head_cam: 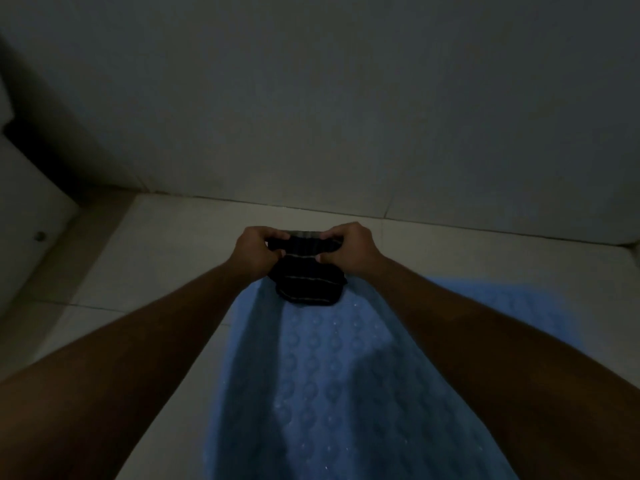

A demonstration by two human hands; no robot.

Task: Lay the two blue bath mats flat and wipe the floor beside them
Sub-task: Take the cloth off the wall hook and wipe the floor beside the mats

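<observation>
Both fists closed on dark striped cloth (306, 271): my left hand (254, 251), right hand (349, 247). Risk: wiping drags blue mat (329, 393) edge, rumples it; dim light hides missed floor (166, 258).

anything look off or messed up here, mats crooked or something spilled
Nothing stands out. The blue bath mat lies flat on the pale tiled floor with no visible folds or curled edges. Both hands, left hand and right hand, grip a dark striped cloth over the mat's far end. The dim light hides any spills.
</observation>
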